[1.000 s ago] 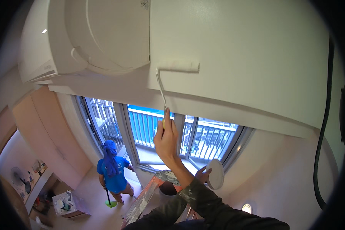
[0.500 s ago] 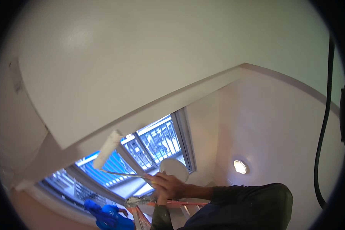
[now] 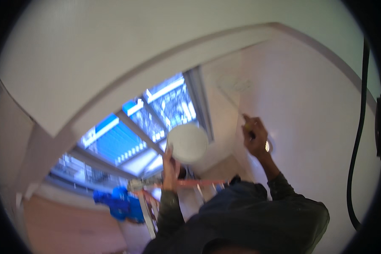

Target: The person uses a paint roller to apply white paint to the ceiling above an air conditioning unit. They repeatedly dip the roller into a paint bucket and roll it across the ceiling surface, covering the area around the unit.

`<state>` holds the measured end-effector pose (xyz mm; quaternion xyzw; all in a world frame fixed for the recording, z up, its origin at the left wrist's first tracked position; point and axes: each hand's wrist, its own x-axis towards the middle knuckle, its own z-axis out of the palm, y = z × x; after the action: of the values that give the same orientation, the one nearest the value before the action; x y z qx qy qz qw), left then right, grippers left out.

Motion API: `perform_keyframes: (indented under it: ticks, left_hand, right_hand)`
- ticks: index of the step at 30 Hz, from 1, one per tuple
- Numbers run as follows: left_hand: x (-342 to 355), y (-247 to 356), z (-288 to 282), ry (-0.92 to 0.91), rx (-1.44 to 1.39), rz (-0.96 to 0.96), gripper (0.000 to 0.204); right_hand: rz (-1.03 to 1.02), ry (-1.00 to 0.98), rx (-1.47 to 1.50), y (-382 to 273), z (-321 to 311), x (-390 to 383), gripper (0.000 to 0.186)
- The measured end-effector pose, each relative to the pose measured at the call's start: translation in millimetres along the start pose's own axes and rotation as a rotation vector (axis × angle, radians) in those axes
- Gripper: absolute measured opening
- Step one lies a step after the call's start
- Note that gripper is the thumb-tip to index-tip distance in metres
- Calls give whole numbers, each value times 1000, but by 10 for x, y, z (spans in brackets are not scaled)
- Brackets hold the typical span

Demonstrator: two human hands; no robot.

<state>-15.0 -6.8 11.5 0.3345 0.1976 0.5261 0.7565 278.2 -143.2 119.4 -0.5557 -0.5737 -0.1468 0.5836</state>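
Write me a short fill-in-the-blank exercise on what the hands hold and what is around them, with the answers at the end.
1. The right hand grips the paint roller, while the pale round disc is held in the ____ hand.
2. The colour of the co-worker's shirt is ____.
3. In the picture, the small lit lamp is to the ____ of the window.
4. The colour of the hanging cable is ____.

Missing words: left; blue; right; black.
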Motion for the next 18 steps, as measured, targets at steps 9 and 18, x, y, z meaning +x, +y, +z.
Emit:
perform_keyframes:
  ticks: [9, 18]
  left_hand:
    - [-87, 48, 37, 46, -70, 72, 53]
    - [-95, 96, 126, 118, 8, 121, 52]
  right_hand:
    - [101, -292, -107, 285, 28, -500, 45]
    - [71, -508, -193, 115, 372, -582, 51]
